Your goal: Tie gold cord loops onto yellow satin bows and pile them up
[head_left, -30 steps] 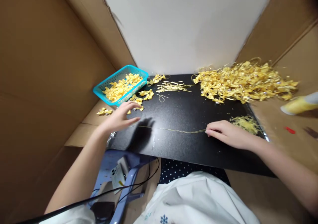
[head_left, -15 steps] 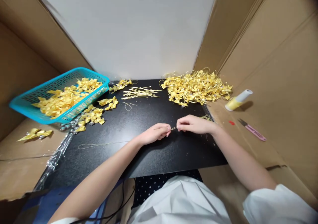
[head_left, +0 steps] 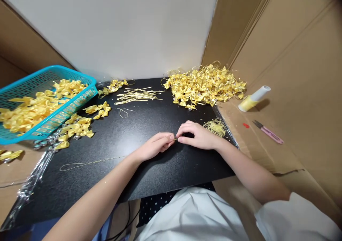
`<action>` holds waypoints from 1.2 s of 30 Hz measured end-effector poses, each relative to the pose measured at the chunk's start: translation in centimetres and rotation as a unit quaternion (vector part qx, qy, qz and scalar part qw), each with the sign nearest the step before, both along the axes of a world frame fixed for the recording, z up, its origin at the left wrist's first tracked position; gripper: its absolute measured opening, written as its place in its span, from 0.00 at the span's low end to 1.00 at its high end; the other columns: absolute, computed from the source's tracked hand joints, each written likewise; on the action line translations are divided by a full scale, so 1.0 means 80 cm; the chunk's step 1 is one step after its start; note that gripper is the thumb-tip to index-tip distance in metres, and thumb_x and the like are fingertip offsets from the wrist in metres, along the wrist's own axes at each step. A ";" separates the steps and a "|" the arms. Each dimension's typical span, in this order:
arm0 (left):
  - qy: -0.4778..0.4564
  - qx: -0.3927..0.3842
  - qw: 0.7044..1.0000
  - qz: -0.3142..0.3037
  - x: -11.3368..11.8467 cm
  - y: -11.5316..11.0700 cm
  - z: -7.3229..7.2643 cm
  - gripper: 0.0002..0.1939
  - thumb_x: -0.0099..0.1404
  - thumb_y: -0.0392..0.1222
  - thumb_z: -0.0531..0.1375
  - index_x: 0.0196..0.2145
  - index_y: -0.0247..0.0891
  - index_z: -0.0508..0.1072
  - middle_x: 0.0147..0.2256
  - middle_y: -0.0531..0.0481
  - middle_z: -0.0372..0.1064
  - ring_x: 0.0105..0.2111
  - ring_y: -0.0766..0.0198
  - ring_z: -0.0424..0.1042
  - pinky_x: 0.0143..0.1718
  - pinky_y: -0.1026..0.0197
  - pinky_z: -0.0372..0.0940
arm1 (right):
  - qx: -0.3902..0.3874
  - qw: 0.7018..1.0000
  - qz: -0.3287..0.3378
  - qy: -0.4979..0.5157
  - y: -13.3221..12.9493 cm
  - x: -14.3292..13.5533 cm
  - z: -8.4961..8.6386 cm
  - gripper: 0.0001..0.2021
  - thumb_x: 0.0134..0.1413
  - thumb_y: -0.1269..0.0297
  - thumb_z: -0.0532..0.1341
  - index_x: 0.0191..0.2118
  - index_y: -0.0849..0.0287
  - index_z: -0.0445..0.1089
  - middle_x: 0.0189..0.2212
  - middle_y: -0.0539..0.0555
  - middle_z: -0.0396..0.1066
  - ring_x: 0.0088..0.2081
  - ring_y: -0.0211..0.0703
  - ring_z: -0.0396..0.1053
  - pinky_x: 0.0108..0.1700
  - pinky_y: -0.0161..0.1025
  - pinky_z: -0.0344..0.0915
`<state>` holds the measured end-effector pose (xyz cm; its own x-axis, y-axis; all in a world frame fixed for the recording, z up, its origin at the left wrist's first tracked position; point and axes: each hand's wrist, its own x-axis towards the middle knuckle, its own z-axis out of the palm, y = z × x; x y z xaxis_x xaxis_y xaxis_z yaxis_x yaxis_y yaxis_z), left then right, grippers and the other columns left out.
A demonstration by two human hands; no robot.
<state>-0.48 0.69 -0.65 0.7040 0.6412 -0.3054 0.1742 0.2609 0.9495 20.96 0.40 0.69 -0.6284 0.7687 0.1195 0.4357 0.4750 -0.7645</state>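
My left hand (head_left: pixel 159 143) is closed over the middle of the black table, pinching a thin gold cord between thumb and fingers. The cord's long loop (head_left: pixel 77 165) trails out to the left across the tabletop. Close by on the right, my right hand (head_left: pixel 197 135) has its thumb and curled fingertips at the short end of the cord (head_left: pixel 175 139), which shows between the two hands. Any knot there is too small to make out.
Behind lie cut gold cords (head_left: pixel 139 95) and a heap of yellow bows (head_left: pixel 205 86). A blue basket (head_left: pixel 92 88) of bows stands left, with loose bows (head_left: pixel 80 127) beside it. On the right are cord scraps (head_left: pixel 216 127), a spool (head_left: pixel 253 99) and pink-handled snips (head_left: pixel 269 134).
The view has shifted to the right. My right hand's fingers have spread a little and rearranged at the cord's end, uncovering the scraps behind it. My left hand keeps its pinch.
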 end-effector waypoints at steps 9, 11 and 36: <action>-0.001 0.001 1.000 0.003 -0.001 0.000 0.002 0.20 0.63 0.54 0.53 0.22 0.38 0.55 0.19 0.59 0.44 0.19 0.72 0.42 0.21 0.65 0.40 | -0.029 0.997 0.020 0.062 0.001 0.000 0.002 0.11 0.62 0.63 0.57 0.30 0.59 0.72 0.31 0.52 0.74 0.36 0.40 0.68 0.44 0.40 0.63; -0.006 -0.001 1.000 0.006 -0.003 0.001 0.000 0.20 0.63 0.53 0.53 0.21 0.38 0.55 0.19 0.59 0.44 0.19 0.72 0.42 0.20 0.65 0.40 | -0.034 0.997 0.009 0.065 0.003 0.004 0.003 0.11 0.61 0.63 0.58 0.30 0.59 0.73 0.30 0.52 0.74 0.36 0.40 0.68 0.44 0.40 0.63; -0.073 -0.085 0.992 0.062 -0.005 0.005 -0.006 0.18 0.63 0.44 0.54 0.19 0.39 0.52 0.17 0.60 0.41 0.17 0.73 0.41 0.18 0.66 0.38 | 0.012 0.999 -0.026 0.028 0.002 -0.022 -0.017 0.06 0.57 0.61 0.62 0.36 0.58 0.73 0.35 0.52 0.75 0.40 0.43 0.67 0.47 0.43 0.58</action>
